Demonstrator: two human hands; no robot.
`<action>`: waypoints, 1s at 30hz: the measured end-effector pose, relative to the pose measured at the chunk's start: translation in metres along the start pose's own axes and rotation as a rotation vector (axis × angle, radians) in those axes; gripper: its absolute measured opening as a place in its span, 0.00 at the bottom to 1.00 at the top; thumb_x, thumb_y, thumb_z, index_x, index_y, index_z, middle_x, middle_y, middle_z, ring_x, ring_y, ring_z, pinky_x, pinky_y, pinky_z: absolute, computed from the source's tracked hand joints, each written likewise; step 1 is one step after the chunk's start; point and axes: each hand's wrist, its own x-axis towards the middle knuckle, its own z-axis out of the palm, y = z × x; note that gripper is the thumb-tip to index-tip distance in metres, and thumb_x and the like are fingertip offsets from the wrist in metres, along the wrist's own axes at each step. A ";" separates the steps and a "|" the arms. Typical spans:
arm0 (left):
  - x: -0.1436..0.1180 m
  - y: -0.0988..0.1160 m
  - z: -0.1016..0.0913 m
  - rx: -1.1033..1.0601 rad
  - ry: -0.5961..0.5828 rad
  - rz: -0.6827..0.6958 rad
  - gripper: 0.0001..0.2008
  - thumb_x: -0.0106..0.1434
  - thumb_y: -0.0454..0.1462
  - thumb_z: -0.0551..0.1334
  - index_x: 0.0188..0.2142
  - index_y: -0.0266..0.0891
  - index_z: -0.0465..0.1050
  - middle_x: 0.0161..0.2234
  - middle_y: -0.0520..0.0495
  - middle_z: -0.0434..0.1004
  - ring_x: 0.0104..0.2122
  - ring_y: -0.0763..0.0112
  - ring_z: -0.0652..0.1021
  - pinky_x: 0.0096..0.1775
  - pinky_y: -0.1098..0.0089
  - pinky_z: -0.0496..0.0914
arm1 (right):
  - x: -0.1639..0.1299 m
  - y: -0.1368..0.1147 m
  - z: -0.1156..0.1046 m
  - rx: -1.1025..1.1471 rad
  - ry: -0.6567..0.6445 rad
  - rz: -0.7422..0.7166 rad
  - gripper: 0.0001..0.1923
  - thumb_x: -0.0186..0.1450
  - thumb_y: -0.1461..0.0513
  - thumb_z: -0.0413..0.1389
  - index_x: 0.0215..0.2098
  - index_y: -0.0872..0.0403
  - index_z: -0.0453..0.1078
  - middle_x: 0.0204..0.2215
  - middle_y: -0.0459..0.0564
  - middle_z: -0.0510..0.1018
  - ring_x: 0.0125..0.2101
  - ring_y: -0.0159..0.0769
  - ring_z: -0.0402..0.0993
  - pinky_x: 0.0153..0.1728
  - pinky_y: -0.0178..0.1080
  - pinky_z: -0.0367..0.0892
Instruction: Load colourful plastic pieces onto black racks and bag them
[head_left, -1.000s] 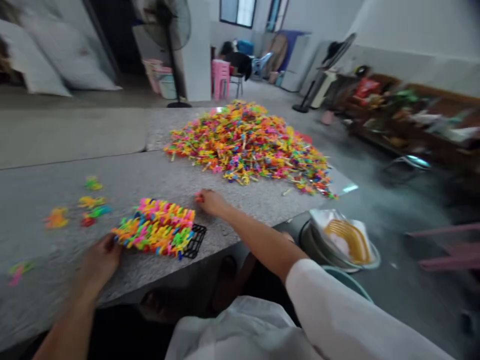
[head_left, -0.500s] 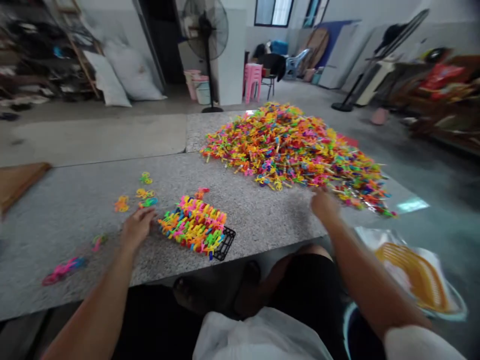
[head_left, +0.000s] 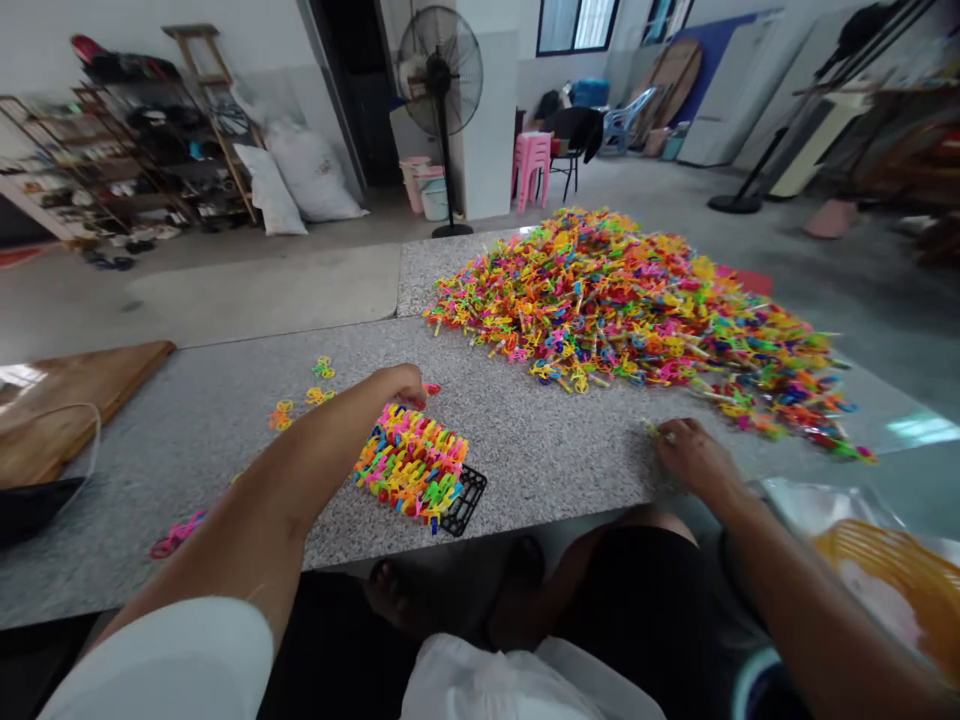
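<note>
My left hand [head_left: 401,385] reaches over the far side of a black grid tray [head_left: 469,497] filled with upright rows of small coloured plastic pieces [head_left: 412,460]. Its fingers are closed at a small red plastic piece [head_left: 431,389], partly hidden by the hand. My right hand [head_left: 694,455] is low over the table's near right part, fingers pinched on a small pale yellowish stick-like piece [head_left: 649,428], slightly blurred. Beyond it lies a large heap of similar coloured plastic pieces [head_left: 615,300]. Loose pieces, among them a green one [head_left: 324,367] and an orange one [head_left: 281,415], lie left of the tray.
The speckled grey table [head_left: 540,440] spans the view. A brown wooden board [head_left: 90,400] lies on its left end. At lower right is a yellow plastic basket [head_left: 892,560] beside clear plastic bagging. A standing fan [head_left: 441,80] and pink stools [head_left: 532,160] are farther back.
My left hand has moved from the tray's left side to the red piece behind it. My right hand has drawn back from the heap's edge with a small piece. The view has turned slightly left.
</note>
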 end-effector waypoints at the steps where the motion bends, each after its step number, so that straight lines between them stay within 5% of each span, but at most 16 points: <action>1: 0.001 0.005 0.000 0.017 -0.031 -0.004 0.13 0.41 0.42 0.75 0.18 0.42 0.73 0.18 0.49 0.66 0.30 0.57 0.73 0.34 0.64 0.64 | -0.007 -0.013 0.004 0.070 0.018 0.006 0.07 0.71 0.64 0.57 0.42 0.55 0.78 0.45 0.65 0.83 0.44 0.49 0.81 0.45 0.46 0.70; 7: -0.017 0.036 -0.024 -0.013 -0.102 0.102 0.15 0.47 0.48 0.72 0.24 0.40 0.75 0.25 0.47 0.75 0.31 0.62 0.73 0.33 0.67 0.64 | -0.055 -0.130 0.006 0.851 -0.032 -0.030 0.11 0.69 0.52 0.58 0.43 0.50 0.71 0.32 0.50 0.81 0.30 0.40 0.78 0.33 0.41 0.71; 10: -0.061 0.056 -0.029 -0.296 -0.118 0.263 0.18 0.54 0.51 0.70 0.35 0.40 0.75 0.34 0.46 0.80 0.33 0.67 0.75 0.34 0.70 0.66 | -0.068 -0.192 -0.013 1.253 -0.121 -0.123 0.17 0.69 0.49 0.60 0.49 0.50 0.73 0.32 0.46 0.80 0.25 0.34 0.72 0.27 0.37 0.68; 14: -0.148 0.071 -0.006 -0.747 -0.165 0.347 0.19 0.55 0.47 0.72 0.41 0.40 0.74 0.35 0.48 0.80 0.31 0.72 0.76 0.33 0.72 0.68 | -0.072 -0.247 -0.036 1.610 -0.193 -0.162 0.18 0.68 0.47 0.63 0.46 0.50 0.74 0.25 0.41 0.73 0.21 0.30 0.68 0.23 0.35 0.66; 20: -0.231 0.066 0.044 -0.988 -0.143 0.223 0.14 0.56 0.44 0.69 0.39 0.41 0.72 0.27 0.54 0.74 0.23 0.76 0.70 0.23 0.74 0.60 | -0.094 -0.274 -0.044 1.768 -0.421 -0.175 0.20 0.65 0.45 0.67 0.43 0.51 0.75 0.22 0.39 0.72 0.19 0.29 0.67 0.20 0.34 0.66; 25: -0.254 0.058 0.061 -1.103 -0.206 0.126 0.18 0.58 0.49 0.69 0.40 0.41 0.70 0.28 0.54 0.73 0.21 0.77 0.69 0.19 0.75 0.56 | -0.112 -0.276 -0.042 1.727 -0.452 -0.172 0.20 0.65 0.46 0.68 0.42 0.51 0.75 0.20 0.38 0.72 0.18 0.28 0.65 0.19 0.33 0.65; 30: -0.262 0.046 0.063 -1.098 -0.199 0.182 0.27 0.61 0.59 0.70 0.46 0.42 0.70 0.28 0.56 0.70 0.21 0.79 0.67 0.20 0.76 0.55 | -0.118 -0.276 -0.038 1.773 -0.534 -0.085 0.19 0.62 0.47 0.70 0.39 0.51 0.76 0.19 0.38 0.69 0.16 0.28 0.62 0.15 0.32 0.63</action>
